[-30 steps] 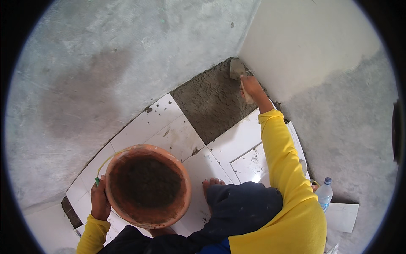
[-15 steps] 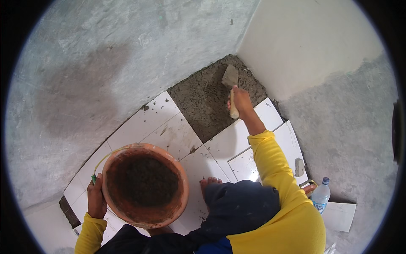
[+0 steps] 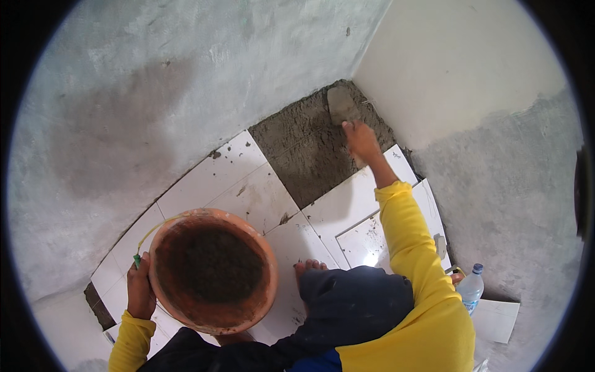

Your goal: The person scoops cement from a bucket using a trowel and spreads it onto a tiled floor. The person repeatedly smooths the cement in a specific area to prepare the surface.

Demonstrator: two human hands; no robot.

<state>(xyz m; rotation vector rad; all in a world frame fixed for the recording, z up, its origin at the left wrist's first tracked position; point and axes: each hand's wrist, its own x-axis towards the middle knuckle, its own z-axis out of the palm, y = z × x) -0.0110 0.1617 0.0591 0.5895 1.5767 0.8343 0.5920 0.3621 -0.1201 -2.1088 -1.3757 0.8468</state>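
My right hand (image 3: 363, 146) is closed round the handle of a trowel (image 3: 343, 104). The trowel's mortar-smeared blade lies over the wet grey mortar bed (image 3: 297, 149) close to the room corner; whether it presses on the mortar is hard to tell. At the lower left, my left hand (image 3: 141, 290) grips the side of an orange bucket (image 3: 271, 273), by the green grip of its wire handle. Dark mortar (image 3: 217, 263) sits inside the bucket, which tilts toward me.
White floor tiles (image 3: 254, 195) with mortar crumbs surround the bed. Grey plastered walls (image 3: 204, 56) meet beyond it. A loose tile (image 3: 362, 242) lies by my knee. On the right stand a plastic bottle (image 3: 471, 288) and another white tile (image 3: 499, 319). My bare foot (image 3: 308, 266) rests on the tiles.
My right hand has shifted slightly right and nearer, and the trowel blade has turned, now pointing more to the upper left. My left hand and the bucket have stayed put.
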